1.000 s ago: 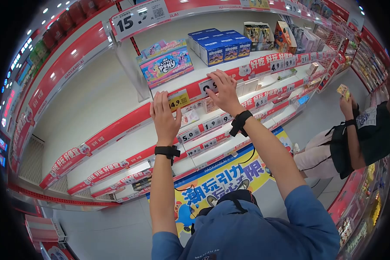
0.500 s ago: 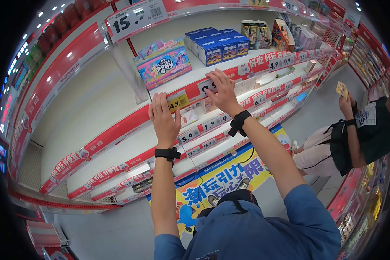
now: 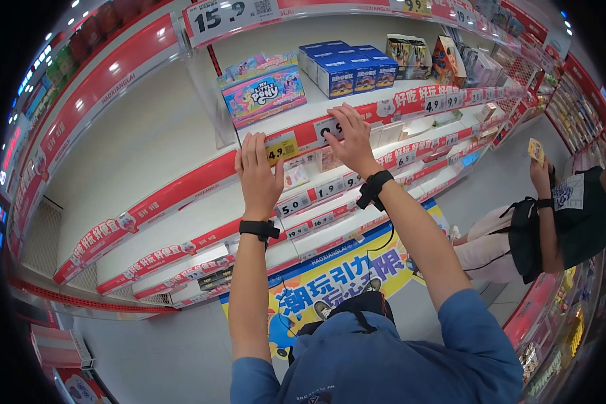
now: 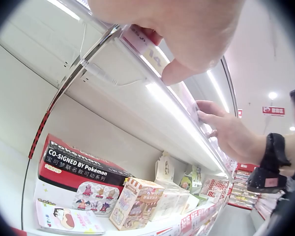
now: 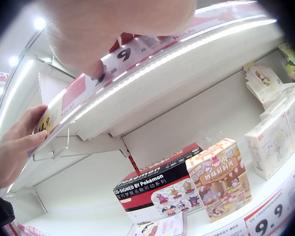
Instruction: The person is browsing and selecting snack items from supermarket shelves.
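Note:
The left hand (image 3: 258, 176) grips the red-and-white price strip (image 3: 209, 178) along a shelf's front edge, at the yellow 14.9 label (image 3: 282, 149). Its fingers reach over the top edge, thumb on the front. Further right, the right hand (image 3: 352, 143) holds the same strip at a white label, fingers likewise over the top. Behind the hands, on the shelf, stand a My Little Pony box (image 3: 265, 96) and several blue boxes (image 3: 354, 73). In the right wrist view, the left hand (image 5: 15, 142) has its thumb beside the yellow label.
Below are a Pokémon box (image 4: 78, 172) and a small patterned box (image 5: 220, 183) on a lower shelf. Another person (image 3: 518, 236) stands at the right with a yellow card (image 3: 536, 151). A yellow-blue floor banner (image 3: 330, 286) lies under the wearer.
The head view has shifted slightly, so shelves and boxes appear a little further right. Both hands keep their places on the strip.

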Available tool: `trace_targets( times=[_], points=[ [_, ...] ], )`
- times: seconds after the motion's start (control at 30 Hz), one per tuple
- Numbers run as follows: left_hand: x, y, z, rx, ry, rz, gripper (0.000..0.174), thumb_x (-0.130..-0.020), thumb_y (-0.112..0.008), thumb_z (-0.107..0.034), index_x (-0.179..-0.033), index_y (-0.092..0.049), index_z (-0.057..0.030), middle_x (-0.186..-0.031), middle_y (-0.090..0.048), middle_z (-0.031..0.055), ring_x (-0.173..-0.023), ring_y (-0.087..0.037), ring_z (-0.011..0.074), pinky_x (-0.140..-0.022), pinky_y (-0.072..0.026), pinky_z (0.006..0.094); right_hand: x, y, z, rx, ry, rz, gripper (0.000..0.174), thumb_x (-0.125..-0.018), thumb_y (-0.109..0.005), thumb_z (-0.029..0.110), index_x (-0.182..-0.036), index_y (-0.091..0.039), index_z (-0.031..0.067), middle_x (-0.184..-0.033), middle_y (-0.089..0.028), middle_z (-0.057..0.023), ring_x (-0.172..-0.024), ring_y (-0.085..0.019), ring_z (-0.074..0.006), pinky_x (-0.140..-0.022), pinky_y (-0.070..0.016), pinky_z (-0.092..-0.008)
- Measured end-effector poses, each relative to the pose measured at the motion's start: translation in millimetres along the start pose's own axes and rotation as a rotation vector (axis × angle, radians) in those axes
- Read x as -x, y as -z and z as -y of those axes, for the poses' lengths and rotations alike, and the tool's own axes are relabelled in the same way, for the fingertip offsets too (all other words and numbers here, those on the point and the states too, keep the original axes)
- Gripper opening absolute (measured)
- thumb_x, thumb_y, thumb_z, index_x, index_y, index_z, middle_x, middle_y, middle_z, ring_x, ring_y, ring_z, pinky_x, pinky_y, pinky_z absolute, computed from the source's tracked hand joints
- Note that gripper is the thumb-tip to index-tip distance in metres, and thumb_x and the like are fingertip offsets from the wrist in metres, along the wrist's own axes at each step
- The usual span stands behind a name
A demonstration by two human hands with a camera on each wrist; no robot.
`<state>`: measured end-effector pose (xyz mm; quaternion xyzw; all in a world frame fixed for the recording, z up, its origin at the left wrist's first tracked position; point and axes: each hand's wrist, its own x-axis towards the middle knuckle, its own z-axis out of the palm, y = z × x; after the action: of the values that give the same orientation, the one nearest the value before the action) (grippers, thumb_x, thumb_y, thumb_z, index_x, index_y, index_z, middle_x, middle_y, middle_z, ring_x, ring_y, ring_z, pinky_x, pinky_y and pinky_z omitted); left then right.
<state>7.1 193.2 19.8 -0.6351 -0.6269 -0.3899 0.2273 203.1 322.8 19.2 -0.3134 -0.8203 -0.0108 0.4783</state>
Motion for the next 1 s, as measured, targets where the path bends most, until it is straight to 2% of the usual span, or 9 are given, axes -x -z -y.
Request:
trace_targets(
  times=[0.2, 1.0],
  points=[
    [0.0, -0.1, 4.4, 0.006, -0.013, 0.023, 0.068, -0.083, -0.066, -0.021, -0.14, -0.032, -0.0052, -0.139, -0.039, 0.0136, -0.136, -0.029, 0.0267, -0.11, -0.0168, 0.0426, -2.3, -3.2, -6.2, -0.003, 0.021, 0.009, 0.051, -0.079, -0.067, 0.026, -0.126, -0.05, 0.0129, -0.129, -0.049, -0.0063, -0.13, -0.037, -0.0249, -0.099, -0.0277, -0.0435],
    [0.4, -0.1, 1.3, -0.006, 0.005, 0.034, 0.068, -0.082, -0.066, -0.019, -0.139, -0.032, -0.0054, -0.138, -0.038, 0.0125, -0.135, -0.029, 0.0267, -0.111, -0.017, 0.0424, -1.2, -3.5, -6.1, -0.007, 0.019, -0.004, 0.049, -0.08, -0.067, 0.027, -0.125, -0.051, 0.0142, -0.128, -0.049, -0.0052, -0.13, -0.036, -0.0237, -0.098, -0.0274, -0.0423]
  ],
)
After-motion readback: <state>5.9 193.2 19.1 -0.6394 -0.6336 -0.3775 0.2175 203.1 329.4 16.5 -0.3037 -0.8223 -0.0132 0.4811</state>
